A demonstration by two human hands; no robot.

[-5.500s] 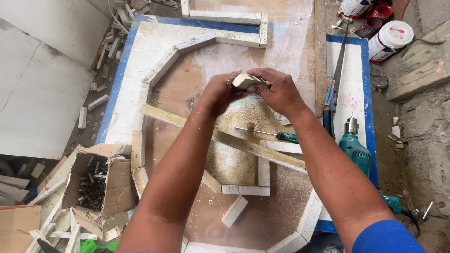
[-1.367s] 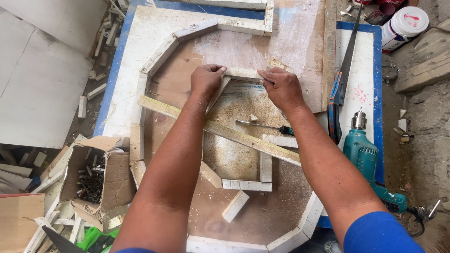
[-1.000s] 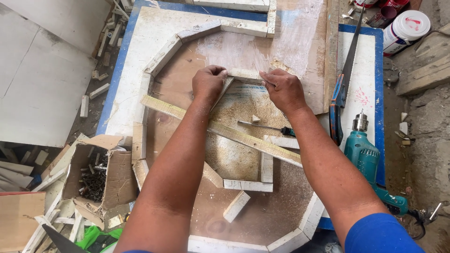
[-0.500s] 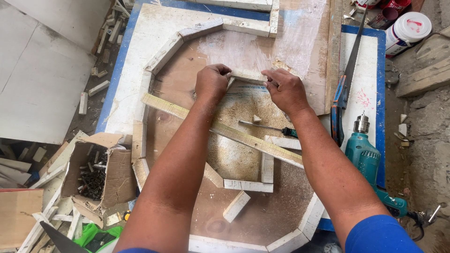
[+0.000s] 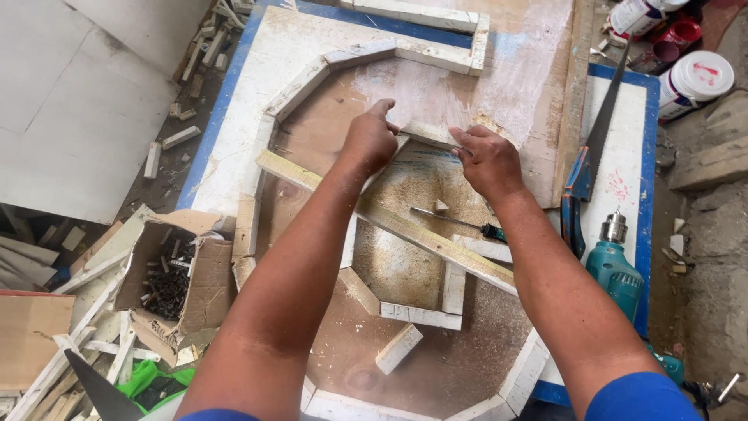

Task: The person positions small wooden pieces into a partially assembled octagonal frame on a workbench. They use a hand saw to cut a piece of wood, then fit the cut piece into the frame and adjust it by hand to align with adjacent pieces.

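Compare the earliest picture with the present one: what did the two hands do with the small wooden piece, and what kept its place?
The short white strip, earlier held up above the board in both hands, has come down and now lies at the top of the inner frame. The left hand and right hand press its two ends flat instead of lifting it. The long diagonal batten, screwdriver, drill and handsaw stayed put.

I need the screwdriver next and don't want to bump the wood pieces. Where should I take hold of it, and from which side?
Grip the dark handle of the screwdriver, coming from above on the right. It lies flat on the sawdust with the handle end beside the long wooden strip. The thin shaft points left, with a small wood block against it, and gives little to hold.
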